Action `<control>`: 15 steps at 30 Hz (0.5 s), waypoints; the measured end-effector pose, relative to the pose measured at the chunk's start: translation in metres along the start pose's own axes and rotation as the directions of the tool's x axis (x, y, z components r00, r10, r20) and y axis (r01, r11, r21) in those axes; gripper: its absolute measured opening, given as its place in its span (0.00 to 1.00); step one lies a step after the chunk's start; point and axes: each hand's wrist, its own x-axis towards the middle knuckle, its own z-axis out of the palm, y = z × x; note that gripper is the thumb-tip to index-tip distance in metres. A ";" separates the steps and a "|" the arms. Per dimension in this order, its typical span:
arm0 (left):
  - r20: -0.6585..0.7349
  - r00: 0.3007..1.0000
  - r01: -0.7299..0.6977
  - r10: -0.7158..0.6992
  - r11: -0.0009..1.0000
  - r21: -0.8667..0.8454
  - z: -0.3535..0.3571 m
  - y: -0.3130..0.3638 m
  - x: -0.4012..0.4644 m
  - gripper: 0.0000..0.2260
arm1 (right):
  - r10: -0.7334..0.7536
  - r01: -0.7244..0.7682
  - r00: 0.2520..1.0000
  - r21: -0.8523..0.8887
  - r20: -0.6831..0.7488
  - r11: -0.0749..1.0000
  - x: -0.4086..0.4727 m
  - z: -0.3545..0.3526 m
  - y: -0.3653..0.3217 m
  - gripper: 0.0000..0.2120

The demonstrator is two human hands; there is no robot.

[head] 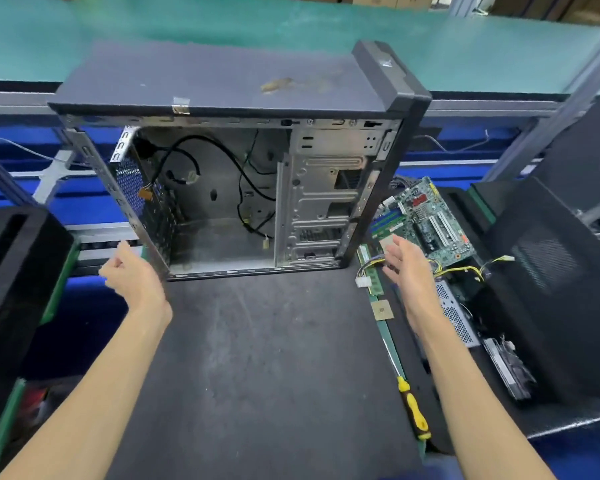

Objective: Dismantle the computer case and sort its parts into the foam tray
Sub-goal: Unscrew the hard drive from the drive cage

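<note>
From my remote seat I see the computer case point(229, 161) standing upright at 12 o'clock on the dark work mat point(274, 358), its open side facing me. It is almost stripped: I see inside only some loose black cables point(222, 157) and the metal drive cage point(323, 202), so I judge most of the dismantling is done. The left hand point(132, 275) is at 9 o'clock of the case, at its rear lower corner, with fingers loosely curled; I cannot tell if it really grips the edge. The right hand point(407, 268) is at 3 o'clock, fingers spread and relaxed, holding nothing, near the front panel but apart from it. The removed parts lie at 3 o'clock in the foam tray point(534, 258): one motherboard point(426, 220), one power supply point(456, 313) with yellow wires, one small square chip point(382, 310) and one memory stick point(369, 271). One yellow screwdriver point(413, 408) rests at 4 o'clock on the mat edge. A second black foam block point(14, 271) is at 9 o'clock. In my judgement what is left is the cables, the cage and the shell itself
</note>
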 end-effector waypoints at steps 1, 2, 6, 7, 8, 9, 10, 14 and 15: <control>-0.030 0.999 -0.031 0.031 0.999 0.014 -0.003 -0.001 -0.009 0.11 | -0.025 0.025 1.000 -0.018 -0.019 1.000 -0.008 -0.009 0.002 0.16; -0.053 0.997 -0.060 0.062 0.998 0.029 -0.006 -0.001 -0.018 0.10 | -0.055 0.054 0.998 -0.046 -0.034 0.997 -0.015 -0.017 0.005 0.13; -0.061 0.988 -0.143 0.143 0.990 0.005 -0.018 -0.005 -0.052 0.08 | -0.144 0.130 0.989 -0.281 -0.030 0.951 -0.041 -0.050 0.017 0.07; -0.034 0.987 -0.156 0.156 0.988 0.002 -0.021 -0.007 -0.060 0.09 | -0.149 0.135 0.989 -0.370 -0.008 0.919 -0.048 -0.059 0.021 0.07; -0.003 0.986 -0.164 0.164 0.986 -0.003 -0.025 -0.011 -0.070 0.09 | -0.141 0.135 0.990 -0.472 0.023 0.871 -0.054 -0.067 0.027 0.06; 0.037 0.984 -0.175 0.175 0.985 -0.008 -0.029 -0.014 -0.080 0.07 | -0.115 0.128 0.992 -0.567 0.058 0.814 -0.061 -0.074 0.034 0.06; 0.093 0.978 -0.185 0.185 0.983 -0.001 -0.032 -0.019 -0.091 0.05 | -0.072 0.109 0.994 -0.645 0.083 0.756 -0.069 -0.081 0.042 0.07; 0.357 0.920 -0.218 0.163 0.968 0.121 -0.050 -0.039 -0.144 0.09 | 0.089 0.037 0.991 -0.838 0.101 0.545 -0.111 -0.097 0.082 0.08; 0.404 0.903 -0.222 0.147 0.964 0.146 -0.056 -0.045 -0.157 0.09 | 0.099 0.037 0.990 -0.851 0.103 0.523 -0.122 -0.099 0.091 0.09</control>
